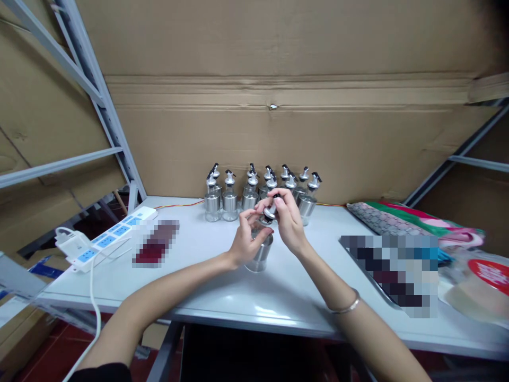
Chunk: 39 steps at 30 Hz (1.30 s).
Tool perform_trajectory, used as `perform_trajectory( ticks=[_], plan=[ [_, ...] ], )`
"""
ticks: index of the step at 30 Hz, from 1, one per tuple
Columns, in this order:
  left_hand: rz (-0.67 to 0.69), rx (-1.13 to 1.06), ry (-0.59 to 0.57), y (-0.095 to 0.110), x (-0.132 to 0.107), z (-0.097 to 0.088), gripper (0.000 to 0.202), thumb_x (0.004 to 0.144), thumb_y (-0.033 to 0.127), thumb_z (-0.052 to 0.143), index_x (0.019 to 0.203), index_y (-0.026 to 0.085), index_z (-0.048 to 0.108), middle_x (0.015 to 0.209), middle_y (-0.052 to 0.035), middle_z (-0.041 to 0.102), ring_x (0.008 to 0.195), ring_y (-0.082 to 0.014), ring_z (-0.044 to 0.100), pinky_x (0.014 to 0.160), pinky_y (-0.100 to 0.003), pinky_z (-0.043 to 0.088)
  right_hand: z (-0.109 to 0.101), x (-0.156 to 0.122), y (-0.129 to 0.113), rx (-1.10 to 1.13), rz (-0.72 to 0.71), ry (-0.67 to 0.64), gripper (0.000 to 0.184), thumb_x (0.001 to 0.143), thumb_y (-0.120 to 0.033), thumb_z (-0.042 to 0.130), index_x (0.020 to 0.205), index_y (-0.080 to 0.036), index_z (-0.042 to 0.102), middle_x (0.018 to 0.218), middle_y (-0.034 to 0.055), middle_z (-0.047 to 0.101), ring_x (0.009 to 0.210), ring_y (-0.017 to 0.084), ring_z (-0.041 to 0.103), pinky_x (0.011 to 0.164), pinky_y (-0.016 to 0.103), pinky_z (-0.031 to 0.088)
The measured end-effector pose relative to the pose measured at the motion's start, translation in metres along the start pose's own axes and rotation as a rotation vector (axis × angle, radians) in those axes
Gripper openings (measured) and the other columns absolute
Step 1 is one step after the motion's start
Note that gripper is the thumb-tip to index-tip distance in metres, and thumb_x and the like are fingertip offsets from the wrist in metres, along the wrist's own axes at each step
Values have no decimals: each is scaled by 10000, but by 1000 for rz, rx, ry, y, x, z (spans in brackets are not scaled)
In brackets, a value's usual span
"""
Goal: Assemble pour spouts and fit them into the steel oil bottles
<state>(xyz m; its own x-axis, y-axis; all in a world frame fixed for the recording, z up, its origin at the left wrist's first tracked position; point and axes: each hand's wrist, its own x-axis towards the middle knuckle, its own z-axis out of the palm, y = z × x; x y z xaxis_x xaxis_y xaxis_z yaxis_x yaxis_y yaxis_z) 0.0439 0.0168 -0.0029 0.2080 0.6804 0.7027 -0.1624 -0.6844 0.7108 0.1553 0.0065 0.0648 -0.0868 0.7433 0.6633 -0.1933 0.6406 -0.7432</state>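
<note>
A glass oil bottle with a metal sleeve (262, 253) stands on the table in front of me. My left hand (247, 240) is closed around its neck, thumb towards me. My right hand (289, 218) grips a silver pourer top (270, 211) with black parts, just above the bottle's mouth. Whether the pourer is seated in the neck cannot be made out, since my fingers cover the joint. Behind my hands stand several similar bottles (229, 200) with pourer tops, in rows near the cardboard wall.
On the left lies a white power strip (106, 241) with a plugged-in adapter (73, 243) and a cable. A pixelated dark red item (155, 246) is beside it. To the right are a pixelated flat item (392, 276), a colourful fabric bundle (433, 225) and a plastic bag with a red label (491, 276).
</note>
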Motion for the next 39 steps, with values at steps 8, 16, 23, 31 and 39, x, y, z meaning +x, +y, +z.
perform_trajectory(
  ticks=[8,16,23,31,39],
  plan=[
    [0,90,-15,0,1,-2,385,887,319,560,1195,197,362,1088,-106,636,853,-172,647,769,-321,508,2,-1,4,-94,1,-19,213,956,-412,396,1003,-226,485,725,-13,623,705,148,589,705,302,456],
    [19,225,-21,-2,0,-5,356,896,320,511,1214,168,455,914,-52,659,796,-181,638,750,-316,514,11,-2,5,21,29,9,244,929,-466,418,967,-227,449,644,-22,623,706,171,639,652,305,501],
    [24,243,-10,1,-1,-4,290,887,332,523,1126,166,514,897,-47,646,786,-184,625,730,-311,511,6,-5,12,-10,0,-24,231,936,-454,409,969,-231,462,610,-37,584,723,178,645,663,312,501],
    [7,235,4,2,-2,-3,337,885,324,530,1177,158,508,918,-52,645,786,-177,612,734,-292,495,3,-13,18,-68,-28,-35,208,959,-426,376,1004,-248,475,692,-25,596,692,162,597,637,293,482],
    [-42,192,13,2,-2,-1,373,876,343,543,1195,155,505,956,-61,647,845,-183,616,778,-295,493,5,-15,22,-153,-62,-3,199,955,-396,379,973,-241,502,753,-10,591,687,156,556,663,298,463]
  ],
)
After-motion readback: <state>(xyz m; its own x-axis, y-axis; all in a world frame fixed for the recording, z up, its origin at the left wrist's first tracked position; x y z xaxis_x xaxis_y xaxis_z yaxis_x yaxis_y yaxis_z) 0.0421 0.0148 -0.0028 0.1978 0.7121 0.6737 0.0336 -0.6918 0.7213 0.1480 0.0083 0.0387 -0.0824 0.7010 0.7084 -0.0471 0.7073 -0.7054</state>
